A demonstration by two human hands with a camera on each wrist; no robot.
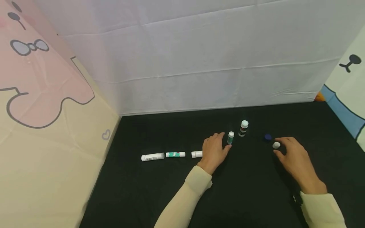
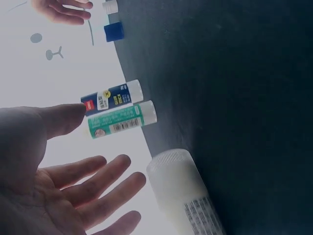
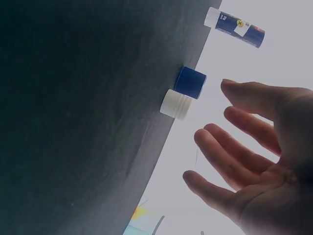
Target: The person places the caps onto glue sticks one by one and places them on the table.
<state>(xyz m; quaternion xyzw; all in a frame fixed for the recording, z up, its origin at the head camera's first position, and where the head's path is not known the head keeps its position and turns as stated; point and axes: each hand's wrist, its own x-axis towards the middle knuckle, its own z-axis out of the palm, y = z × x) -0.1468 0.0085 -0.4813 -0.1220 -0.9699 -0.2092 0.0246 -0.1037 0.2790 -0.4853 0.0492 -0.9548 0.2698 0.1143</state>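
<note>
Three lying tubes [image 1: 175,154], one partly hidden by the left hand [image 1: 213,152]; its released fingers flank an upright green tube [image 1: 230,139], near a dark tube [image 1: 243,129]. Right hand [image 1: 295,161], fingers parted, around a white cap [image 1: 276,145]; blue cap [image 1: 267,137] beyond.

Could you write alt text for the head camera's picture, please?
An open left hand beside an upright green tube and an open right hand by a small white cylinder and blue cap, over a black table. A dark tube stands nearby; three tubes lie further left.
</note>
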